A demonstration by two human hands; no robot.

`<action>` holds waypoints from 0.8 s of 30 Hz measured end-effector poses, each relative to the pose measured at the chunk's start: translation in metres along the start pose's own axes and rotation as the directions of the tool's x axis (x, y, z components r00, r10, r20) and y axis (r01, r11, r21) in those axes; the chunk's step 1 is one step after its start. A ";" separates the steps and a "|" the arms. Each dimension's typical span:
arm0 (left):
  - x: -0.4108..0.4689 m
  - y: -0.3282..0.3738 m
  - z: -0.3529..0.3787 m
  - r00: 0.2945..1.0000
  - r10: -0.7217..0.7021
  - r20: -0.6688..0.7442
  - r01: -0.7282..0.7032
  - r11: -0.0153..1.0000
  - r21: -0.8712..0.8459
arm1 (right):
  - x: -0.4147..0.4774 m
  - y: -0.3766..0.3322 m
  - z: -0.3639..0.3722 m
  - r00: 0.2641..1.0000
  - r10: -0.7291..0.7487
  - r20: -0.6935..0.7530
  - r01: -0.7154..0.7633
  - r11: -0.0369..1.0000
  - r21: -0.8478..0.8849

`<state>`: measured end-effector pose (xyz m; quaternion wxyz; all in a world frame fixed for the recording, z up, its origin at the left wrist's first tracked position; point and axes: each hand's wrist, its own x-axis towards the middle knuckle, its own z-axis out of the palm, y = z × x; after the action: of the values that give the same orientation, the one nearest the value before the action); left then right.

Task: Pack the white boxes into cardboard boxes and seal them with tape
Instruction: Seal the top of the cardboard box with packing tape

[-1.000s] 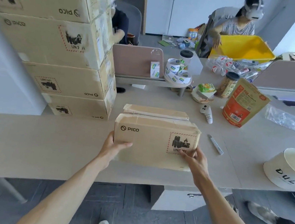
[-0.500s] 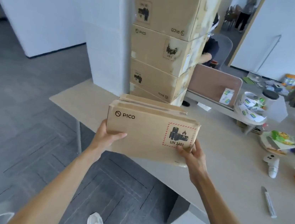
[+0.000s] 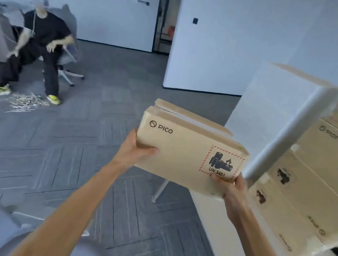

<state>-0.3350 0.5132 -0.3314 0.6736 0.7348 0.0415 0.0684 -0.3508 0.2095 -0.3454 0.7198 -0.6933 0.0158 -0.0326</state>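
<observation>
Gripping closed cardboard box [image 3: 186, 149] in left hand [image 3: 133, 153] and right hand [image 3: 229, 191], contents hidden

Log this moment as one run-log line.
phase: carrying | object: cardboard box, closed, off the table | left hand: gripping left end | right hand: gripping lower right corner

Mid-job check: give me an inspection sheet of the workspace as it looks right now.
Surface: pale table, only its bare near corner in view.
Job's things: PICO cardboard box held in the air, flaps closed; stacked cardboard boxes on the table at right.
Clutter: white sticks scattered on the floor.
Grippers: left hand and right hand both grip the box.
Cables: nothing seen.
Surroundings: grey carpet, white walls, seated person on an office chair.
</observation>
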 end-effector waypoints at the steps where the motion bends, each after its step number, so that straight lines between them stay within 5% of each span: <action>1: 0.017 0.001 -0.013 1.000 0.013 -0.024 -0.013 1.000 0.004 | 0.020 -0.001 0.017 1.000 -0.003 0.028 0.003 1.000 -0.001; 11: 0.174 -0.002 -0.089 0.988 0.021 -0.153 -0.028 0.999 -0.041 | 0.197 -0.029 0.138 0.992 -0.066 0.104 0.071 0.997 -0.044; 24: 0.376 -0.031 -0.106 0.951 -0.003 -0.310 0.012 1.000 0.028 | 0.442 0.028 0.218 0.982 0.000 0.190 -0.003 1.000 0.019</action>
<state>0.0205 0.6779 -0.3362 0.6481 0.7245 0.1507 0.1797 0.1053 0.3975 -0.3550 0.7245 -0.6864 -0.0527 0.0340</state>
